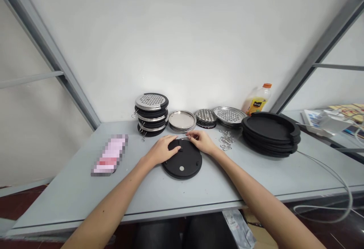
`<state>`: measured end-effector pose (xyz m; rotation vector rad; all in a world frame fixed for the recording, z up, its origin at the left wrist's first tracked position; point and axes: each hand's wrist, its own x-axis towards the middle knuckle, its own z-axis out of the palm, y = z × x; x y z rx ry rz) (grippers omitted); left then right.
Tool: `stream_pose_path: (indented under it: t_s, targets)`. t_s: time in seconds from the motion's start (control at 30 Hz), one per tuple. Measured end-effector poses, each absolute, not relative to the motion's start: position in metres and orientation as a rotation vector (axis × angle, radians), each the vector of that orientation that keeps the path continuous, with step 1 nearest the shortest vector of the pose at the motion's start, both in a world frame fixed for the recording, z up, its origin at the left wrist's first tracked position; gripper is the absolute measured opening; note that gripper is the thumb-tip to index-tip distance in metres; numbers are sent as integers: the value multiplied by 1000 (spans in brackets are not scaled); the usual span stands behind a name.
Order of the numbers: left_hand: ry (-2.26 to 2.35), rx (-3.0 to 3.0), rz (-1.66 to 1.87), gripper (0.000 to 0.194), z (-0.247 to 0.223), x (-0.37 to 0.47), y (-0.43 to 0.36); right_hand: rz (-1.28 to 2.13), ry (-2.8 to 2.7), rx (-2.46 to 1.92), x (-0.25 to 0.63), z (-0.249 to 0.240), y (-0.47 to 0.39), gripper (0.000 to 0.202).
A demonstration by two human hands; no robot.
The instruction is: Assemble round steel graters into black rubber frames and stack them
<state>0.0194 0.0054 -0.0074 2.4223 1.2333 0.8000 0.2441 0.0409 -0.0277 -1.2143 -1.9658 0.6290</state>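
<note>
A black round base (182,161) lies flat on the table in front of me, with a pale round spot and small stubs on its face. My left hand (162,151) grips its left and far side, thumb on top near a slot. At the far edge, my right hand (202,142) pinches a thin metal wire hook (184,139), partly hidden by the fingers. A loose pile of similar wire hooks (226,141) lies right of my right hand.
Behind stand a stack of black bases with grater discs (151,103), plain metal discs (182,120), a coarse grater disc (206,116) and a wider grater disc (229,115). Black trays (270,131) and a juice bottle (257,100) stand right; a blurred-out phone-like object (110,156) lies left.
</note>
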Motion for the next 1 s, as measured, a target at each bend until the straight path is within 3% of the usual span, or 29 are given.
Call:
stream_pose_path:
  t_s: [0.13, 0.43, 1.0]
  targets:
    - [1254, 2404, 805, 45, -7, 20, 4, 618, -1964, -1221, 244, -28, 42, 24]
    - [1217, 2433, 792, 30, -3, 21, 4, 595, -1923, -1233, 243, -25, 39, 21]
    - [1223, 2423, 787, 31, -3, 21, 3, 555, -1912, -1246, 244, -25, 37, 20]
